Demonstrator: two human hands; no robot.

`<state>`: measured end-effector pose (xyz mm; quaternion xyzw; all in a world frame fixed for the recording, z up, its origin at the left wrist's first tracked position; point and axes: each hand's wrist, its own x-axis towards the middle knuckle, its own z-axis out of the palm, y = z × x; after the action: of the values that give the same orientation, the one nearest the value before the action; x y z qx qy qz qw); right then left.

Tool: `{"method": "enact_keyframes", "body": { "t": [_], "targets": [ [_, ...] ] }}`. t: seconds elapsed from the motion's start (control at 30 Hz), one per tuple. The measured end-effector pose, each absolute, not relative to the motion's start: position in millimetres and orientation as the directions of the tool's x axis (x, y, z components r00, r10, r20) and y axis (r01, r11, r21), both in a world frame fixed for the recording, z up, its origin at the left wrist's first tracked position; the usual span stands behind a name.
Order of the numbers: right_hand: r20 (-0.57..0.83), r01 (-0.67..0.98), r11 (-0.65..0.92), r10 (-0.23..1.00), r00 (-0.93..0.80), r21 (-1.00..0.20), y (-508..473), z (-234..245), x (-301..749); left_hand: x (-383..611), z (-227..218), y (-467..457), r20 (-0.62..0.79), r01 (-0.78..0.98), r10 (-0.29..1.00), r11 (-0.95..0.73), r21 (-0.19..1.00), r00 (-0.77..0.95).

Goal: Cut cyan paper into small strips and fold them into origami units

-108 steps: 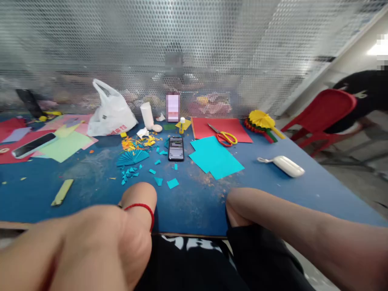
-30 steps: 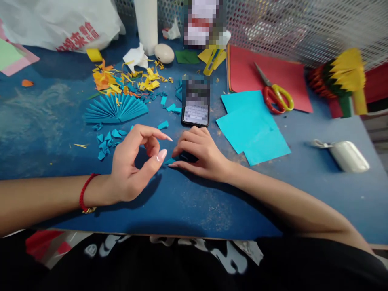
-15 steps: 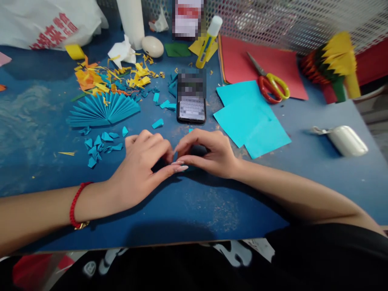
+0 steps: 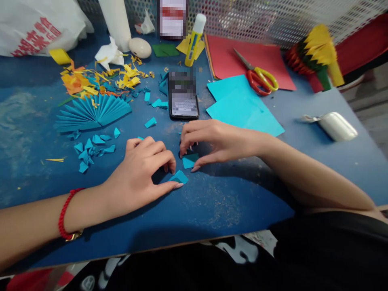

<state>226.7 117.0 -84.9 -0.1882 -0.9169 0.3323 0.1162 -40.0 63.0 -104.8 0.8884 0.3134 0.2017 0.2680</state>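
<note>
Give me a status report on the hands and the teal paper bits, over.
Left hand down, thumb beside one teal scrap. Right hand arched over second teal scrap. Phone just beyond, not touching.

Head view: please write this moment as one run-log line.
left hand: touching teal paper piece | right hand: touching second teal piece | surface: blue table | beyond: phone

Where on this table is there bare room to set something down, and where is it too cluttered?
Bare table runs along the near edge, nearer than the left hand and right hand. Another free patch lies left of the pleated fan. A third sits between the teal sheets and the white object. Crowded: around the phone and paper scraps.
</note>
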Motion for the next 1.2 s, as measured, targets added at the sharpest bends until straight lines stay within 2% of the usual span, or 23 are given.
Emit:
{"method": "enact_keyframes", "body": {
  "t": [0.07, 0.17, 0.3, 0.37, 0.5, 0.57, 0.63, 0.73, 0.83, 0.93, 1.1, 1.2],
  "targets": [
    [0.015, 0.278, 0.671, 0.396, -0.918, -0.687, 119, -81, 229, -40, -106, 64, 0.191, 0.425, 0.650, -0.662, 0.617, 0.735],
    [0.012, 0.243, 0.587, 0.397, -0.918, -0.772, 117, -81, 226, -40, -106, 65, 0.189, 0.413, 0.657, -0.644, 0.644, 0.730],
    [0.037, 0.270, 0.520, 0.504, -0.863, -0.810, 118, -80, 227, -39, -104, 65, 0.203, 0.433, 0.709, -0.604, 0.669, 0.675],
    [0.015, 0.297, 0.527, 0.508, -0.861, -0.796, 121, -75, 232, -38, -103, 66, 0.206, 0.458, 0.748, -0.574, 0.679, 0.631],
    [-0.186, 0.361, 0.608, 0.333, -0.924, -0.707, 125, -64, 242, -38, -104, 69, 0.201, 0.529, 0.799, -0.540, 0.654, 0.566],
    [-0.265, 0.393, 0.625, 0.292, -0.919, -0.674, 125, -62, 244, -38, -105, 70, 0.203, 0.558, 0.810, -0.538, 0.632, 0.550],
    [-0.288, 0.406, 0.615, 0.286, -0.914, -0.677, 125, -60, 243, -39, -105, 70, 0.206, 0.571, 0.812, -0.540, 0.618, 0.545],
    [-0.242, 0.382, 0.636, 0.299, -0.923, -0.671, 121, -57, 242, -39, -103, 69, 0.223, 0.581, 0.809, -0.555, 0.595, 0.545],
    [-0.245, 0.400, 0.722, 0.316, -0.917, -0.565, 113, -48, 243, -38, -99, 66, 0.270, 0.561, 0.785, -0.596, 0.575, 0.557],
    [-0.321, 0.433, 0.748, 0.303, -0.897, -0.503, 104, -39, 243, -38, -96, 64, 0.291, 0.527, 0.759, -0.625, 0.576, 0.582],
    [-0.422, 0.505, 0.676, 0.304, -0.854, -0.536, 102, -34, 238, -37, -95, 64, 0.257, 0.522, 0.760, -0.612, 0.594, 0.597],
    [-0.368, 0.531, 0.664, 0.385, -0.846, -0.526, 103, -31, 233, -39, -97, 63, 0.293, 0.487, 0.696, -0.686, 0.541, 0.656]
  ]
}}
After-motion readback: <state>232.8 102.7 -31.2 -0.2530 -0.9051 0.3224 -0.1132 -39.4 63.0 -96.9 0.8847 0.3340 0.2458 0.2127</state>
